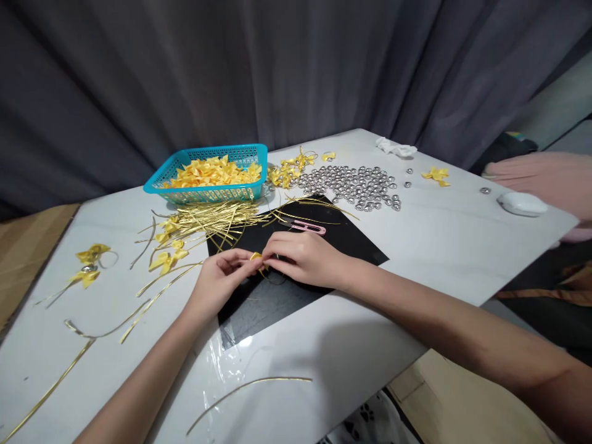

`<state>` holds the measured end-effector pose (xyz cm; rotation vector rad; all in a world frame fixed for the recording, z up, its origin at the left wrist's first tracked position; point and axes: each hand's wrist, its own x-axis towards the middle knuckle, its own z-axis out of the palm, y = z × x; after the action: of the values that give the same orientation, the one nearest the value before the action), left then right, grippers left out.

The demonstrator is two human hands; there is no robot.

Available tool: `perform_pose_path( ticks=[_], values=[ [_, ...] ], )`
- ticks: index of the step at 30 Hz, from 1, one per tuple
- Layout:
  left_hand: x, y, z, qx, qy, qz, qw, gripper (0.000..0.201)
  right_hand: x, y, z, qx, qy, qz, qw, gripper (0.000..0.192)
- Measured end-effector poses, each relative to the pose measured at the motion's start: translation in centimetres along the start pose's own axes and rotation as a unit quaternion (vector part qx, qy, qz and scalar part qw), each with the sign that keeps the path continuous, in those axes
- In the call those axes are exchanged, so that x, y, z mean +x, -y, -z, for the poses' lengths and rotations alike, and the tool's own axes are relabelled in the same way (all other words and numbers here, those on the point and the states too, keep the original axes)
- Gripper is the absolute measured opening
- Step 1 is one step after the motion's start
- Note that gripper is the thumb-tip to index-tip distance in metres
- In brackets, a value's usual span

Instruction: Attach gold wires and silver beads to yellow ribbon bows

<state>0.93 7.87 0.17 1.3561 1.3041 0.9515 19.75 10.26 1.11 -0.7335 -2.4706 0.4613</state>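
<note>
Over a black mat (pixel 277 314), my left hand (pixel 226 269) and my right hand (pixel 300 256) meet fingertip to fingertip. Between them is a small yellow ribbon bow (pixel 256 256), pinched by the left thumb and forefinger. The right fingers are closed at the bow's right side; a thin cord or wire loop (pixel 276 282) hangs just below them. What exactly the right fingertips grip is partly hidden. Just beyond the right hand lies a pair of pink-handled thread snips (pixel 308 227). A pile of gold twist ties (pixel 217 217) lies past the left hand.
A blue basket (pixel 160 174) of yellow bows stands at the back left. Silver heart-shaped beads (pixel 361 185) spread across the back. Loose bows (pixel 163 261) and gold ties (pixel 250 383) lie around. A white computer mouse (pixel 522 203) and a crumpled white cloth (pixel 395 148) sit on the right.
</note>
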Motion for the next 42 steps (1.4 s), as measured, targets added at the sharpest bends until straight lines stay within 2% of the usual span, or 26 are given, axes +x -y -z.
perform_pose_path(
  ticks=[9, 20, 30, 37, 42],
  values=[
    [0.02, 0.07, 0.10, -0.015, -0.003, 0.012, 1.000, 0.026, -0.08, -0.05, -0.38, 0.000, -0.017, 0.013, 1.000, 0.015],
    [-0.05, -0.17, -0.03, -0.016, -0.009, 0.022, 1.000, 0.025, 0.07, -0.02, -0.55, 0.065, -0.052, -0.017, 0.996, 0.010],
    [0.05, 0.10, 0.02, -0.031, -0.008, 0.010, 0.999, 0.023, 0.44, -0.06, -0.50, 0.138, -0.049, -0.060, 0.987, 0.003],
    [-0.18, 0.37, 0.14, -0.051, -0.010, 0.009, 0.999, 0.019, 0.69, 0.16, -0.40, 0.192, -0.024, -0.142, 0.971, 0.004],
    [-0.18, 0.34, 0.02, -0.056, -0.013, -0.002, 0.998, 0.018, 0.74, 0.23, -0.50, 0.182, -0.025, -0.144, 0.972, 0.005]
  ],
)
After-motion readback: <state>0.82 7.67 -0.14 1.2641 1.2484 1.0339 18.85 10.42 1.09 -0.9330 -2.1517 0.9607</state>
